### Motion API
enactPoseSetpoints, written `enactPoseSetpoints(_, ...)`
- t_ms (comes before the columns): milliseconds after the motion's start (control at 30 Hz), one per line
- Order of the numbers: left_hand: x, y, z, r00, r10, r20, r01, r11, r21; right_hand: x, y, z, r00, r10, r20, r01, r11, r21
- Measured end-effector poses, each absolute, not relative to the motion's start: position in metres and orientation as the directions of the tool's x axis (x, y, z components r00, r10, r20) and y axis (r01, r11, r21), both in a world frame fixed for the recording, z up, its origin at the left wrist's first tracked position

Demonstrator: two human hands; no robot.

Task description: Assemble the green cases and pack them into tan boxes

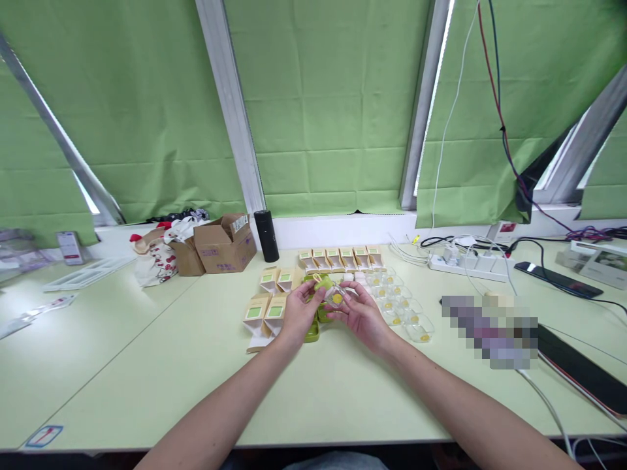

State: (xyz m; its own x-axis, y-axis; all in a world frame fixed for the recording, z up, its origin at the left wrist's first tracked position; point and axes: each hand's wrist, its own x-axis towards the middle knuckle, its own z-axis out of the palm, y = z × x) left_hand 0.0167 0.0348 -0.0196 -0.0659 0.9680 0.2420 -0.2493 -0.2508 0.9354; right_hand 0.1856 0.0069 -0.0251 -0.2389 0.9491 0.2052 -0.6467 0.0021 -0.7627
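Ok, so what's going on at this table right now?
A person is working with both bare hands at a pale table. The left hand holds a small green case, and the right hand holds a small clear case with something yellow in it, close beside it. More green cases lie under the hands. Other clear cases sit to the right, while small paper boxes stand to the left and along the back.

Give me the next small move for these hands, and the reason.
Probably ease the clear case against the green piece to line them up. The right hand holds the first, the left hand the second, and the two sit close together. Whether they already touch is too small to tell.
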Motion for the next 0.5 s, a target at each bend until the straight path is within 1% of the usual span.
enactPoseSetpoints(333,0.0143,0.0390,-0.0266,-0.090,0.968,0.233,-0.235,-0.248,0.940,0.1849,0.0060,-0.0259,-0.188,0.958,0.215,-0.540,0.081,-0.837)
enactPoseSetpoints(500,0.0151,0.0379,-0.0267,-0.095,0.967,0.236,-0.246,-0.253,0.936,0.1843,0.0097,-0.0294,-0.168,0.961,0.220,-0.541,0.097,-0.836)
